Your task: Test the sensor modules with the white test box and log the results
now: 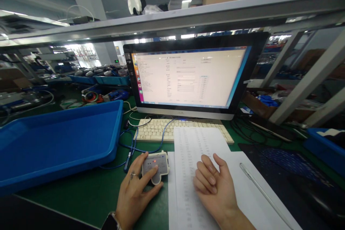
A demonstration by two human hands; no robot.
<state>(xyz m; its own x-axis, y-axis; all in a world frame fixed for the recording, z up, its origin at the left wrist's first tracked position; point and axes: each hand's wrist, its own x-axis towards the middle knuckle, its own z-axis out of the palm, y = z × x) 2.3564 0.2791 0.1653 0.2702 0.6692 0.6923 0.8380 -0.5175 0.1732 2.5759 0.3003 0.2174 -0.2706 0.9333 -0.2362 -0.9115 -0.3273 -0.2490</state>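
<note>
My left hand (136, 190) holds a small white box device (156, 165) on the green mat, fingers wrapped round its left side and thumb under it. A red light glows on the device, and a blue cable runs from it toward the keyboard. Resting palm-up on a printed paper sheet (194, 143), my right hand (215, 185) has its fingers loosely curled and nothing in it. A ring shows on the left hand and a watch on its wrist.
A monitor (194, 77) stands behind a beige keyboard (159, 129). A large blue tray (59, 140) sits at the left. A pen (258, 187) lies on the papers at the right, beside a dark mat (296, 172). A shelf beam runs overhead.
</note>
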